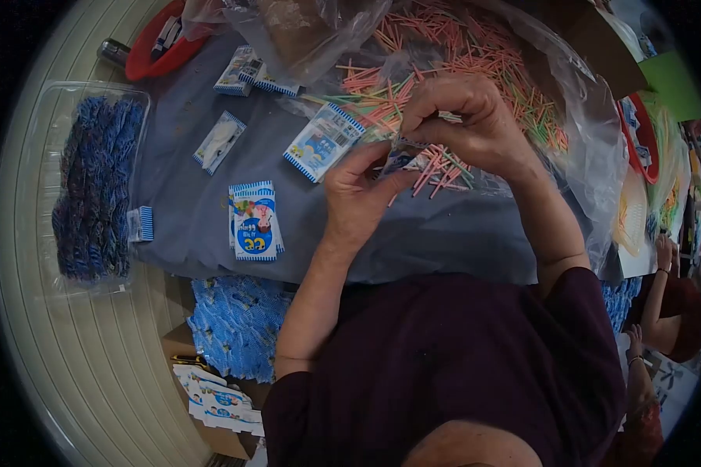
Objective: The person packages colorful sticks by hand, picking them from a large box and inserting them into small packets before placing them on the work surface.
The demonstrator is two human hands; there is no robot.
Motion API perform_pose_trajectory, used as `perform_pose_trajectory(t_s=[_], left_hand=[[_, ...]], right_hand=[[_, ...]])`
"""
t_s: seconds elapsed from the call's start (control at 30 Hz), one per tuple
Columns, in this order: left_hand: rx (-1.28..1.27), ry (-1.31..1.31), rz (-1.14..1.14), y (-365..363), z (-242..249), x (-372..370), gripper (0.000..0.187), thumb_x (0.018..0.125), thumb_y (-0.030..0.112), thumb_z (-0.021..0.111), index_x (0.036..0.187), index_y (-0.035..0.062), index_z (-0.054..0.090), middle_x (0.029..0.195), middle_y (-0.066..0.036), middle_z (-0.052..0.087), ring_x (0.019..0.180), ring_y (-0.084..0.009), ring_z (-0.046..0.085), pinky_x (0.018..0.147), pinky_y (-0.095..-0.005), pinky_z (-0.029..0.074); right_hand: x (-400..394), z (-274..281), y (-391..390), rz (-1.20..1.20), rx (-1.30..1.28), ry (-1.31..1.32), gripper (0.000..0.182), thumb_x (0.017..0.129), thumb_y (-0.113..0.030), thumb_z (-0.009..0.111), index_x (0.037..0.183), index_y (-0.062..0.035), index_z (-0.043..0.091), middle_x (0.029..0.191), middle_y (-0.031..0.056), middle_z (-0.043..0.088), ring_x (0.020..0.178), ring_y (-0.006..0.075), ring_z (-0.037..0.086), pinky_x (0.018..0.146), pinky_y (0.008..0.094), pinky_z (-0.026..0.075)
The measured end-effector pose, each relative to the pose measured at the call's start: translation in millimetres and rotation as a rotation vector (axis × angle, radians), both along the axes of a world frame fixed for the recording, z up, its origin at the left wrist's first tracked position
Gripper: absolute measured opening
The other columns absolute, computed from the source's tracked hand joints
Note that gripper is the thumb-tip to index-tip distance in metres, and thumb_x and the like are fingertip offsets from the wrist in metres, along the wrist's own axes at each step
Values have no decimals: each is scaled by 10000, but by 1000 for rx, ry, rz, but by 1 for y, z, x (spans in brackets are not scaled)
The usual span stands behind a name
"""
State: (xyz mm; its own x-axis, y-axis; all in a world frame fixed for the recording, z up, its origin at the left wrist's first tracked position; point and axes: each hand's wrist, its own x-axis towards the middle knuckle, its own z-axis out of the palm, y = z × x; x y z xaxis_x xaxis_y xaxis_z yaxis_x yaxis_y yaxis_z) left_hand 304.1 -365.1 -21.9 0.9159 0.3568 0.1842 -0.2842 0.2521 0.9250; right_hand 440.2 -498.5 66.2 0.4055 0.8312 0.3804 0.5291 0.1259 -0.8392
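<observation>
Near the middle of the table, my left hand [357, 189] pinches the lower edge of a small blue and white packet [401, 161]. The fingers of my right hand [461, 121] are closed at the packet's upper edge. Pink and green sticks [442, 170] lie beside the packet, below my right hand; whether some are inside it cannot be made out. A larger pile of pink, orange and green sticks [483, 58] spreads over clear plastic behind my hands. Left of my left hand lies a blue and white packet [324, 143], and farther left a stack of flat packets [255, 222].
A clear tray [144, 117] of blue twisted strips stands at the left. Red bowls [142, 62] [648, 156] sit at both sides. A box of blue wrappers [237, 327] is below the table edge. Another person's arm [658, 288] shows at the far right.
</observation>
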Motion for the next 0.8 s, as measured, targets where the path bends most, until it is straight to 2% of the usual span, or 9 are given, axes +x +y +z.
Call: perform_pose_trajectory(t_s=[0.1, 0.17, 0.3, 0.37, 0.43, 0.53, 0.6, 0.73, 0.8], left_hand=[[131, -8, 10, -8, -4, -3, 291, 802, -72, 754, 1081, -29, 682, 1052, -87, 699, 957, -134, 654, 835, -269, 539], [172, -17, 51, -7, -5, -3, 294, 783, -92, 745, 1061, -16, 686, 1048, -87, 701, 967, -139, 655, 834, -267, 538], [344, -139, 193, 11, -8, -8, 331, 746, -156, 704, 1041, -7, 685, 1081, -101, 696, 1014, -172, 657, 866, -289, 531], [432, -205, 225, 21, -9, -9, 335, 737, -159, 698, 1032, -2, 688, 1070, -108, 698, 1013, -190, 663, 870, -295, 531], [520, -274, 236, 26, -7, -13, 339, 727, -162, 691, 1023, 3, 691, 1059, -115, 701, 1013, -207, 668, 873, -301, 531], [569, -286, 254, 21, -3, -16, 338, 733, -157, 691, 1028, 10, 693, 1058, -111, 704, 1013, -222, 670, 886, -314, 530], [548, -275, 310, 17, -5, -16, 338, 674, -125, 730, 979, 19, 707, 1004, -104, 712, 968, -254, 687, 848, -337, 539], [570, -256, 292, 11, -3, -24, 323, 683, -115, 736, 977, 14, 708, 1007, -108, 713, 964, -255, 687, 844, -341, 539], [529, -96, 294, 4, 1, -29, 307, 704, -103, 733, 990, 3, 707, 1015, -112, 713, 964, -258, 687, 836, -338, 537]], right_hand=[[-7, -2, 5, 78, -51, -6, 200, 761, 30, 739, 951, -24, 708, 959, 80, 689, 844, 153, 653, 729, 282, 522], [-16, -3, 9, -19, 28, -189, 307, 725, -16, 781, 1023, -25, 707, 1025, 92, 687, 970, 199, 656, 806, 323, 526], [-20, 6, -2, -88, 160, -158, 449, 683, -67, 823, 1108, -16, 689, 1089, 115, 679, 1069, 253, 634, 879, 361, 513], [-22, -1, -9, -56, 152, -272, 539, 653, -103, 848, 1152, -1, 671, 1122, 132, 668, 1104, 285, 616, 918, 384, 500], [-35, -10, -12, -88, 114, -204, 522, 642, -131, 859, 1120, -16, 685, 1152, 132, 649, 1102, 292, 615, 935, 409, 494], [-43, -12, -15, -114, 153, -338, 436, 658, -148, 842, 1061, -56, 705, 1164, 128, 634, 1063, 284, 619, 892, 431, 497], [-47, -3, -13, -44, 143, -573, 309, 697, -143, 805, 989, -95, 714, 1148, 130, 630, 1003, 278, 624, 824, 422, 485], [-51, -16, -7, -55, 81, -667, 229, 725, -143, 774, 943, -116, 709, 1154, 123, 622, 973, 270, 609, 808, 418, 448], [-53, -13, -6, -95, -76, -781, 199, 740, -152, 766, 927, -117, 707, 1194, 116, 607, 1020, 277, 590, 863, 435, 415]])
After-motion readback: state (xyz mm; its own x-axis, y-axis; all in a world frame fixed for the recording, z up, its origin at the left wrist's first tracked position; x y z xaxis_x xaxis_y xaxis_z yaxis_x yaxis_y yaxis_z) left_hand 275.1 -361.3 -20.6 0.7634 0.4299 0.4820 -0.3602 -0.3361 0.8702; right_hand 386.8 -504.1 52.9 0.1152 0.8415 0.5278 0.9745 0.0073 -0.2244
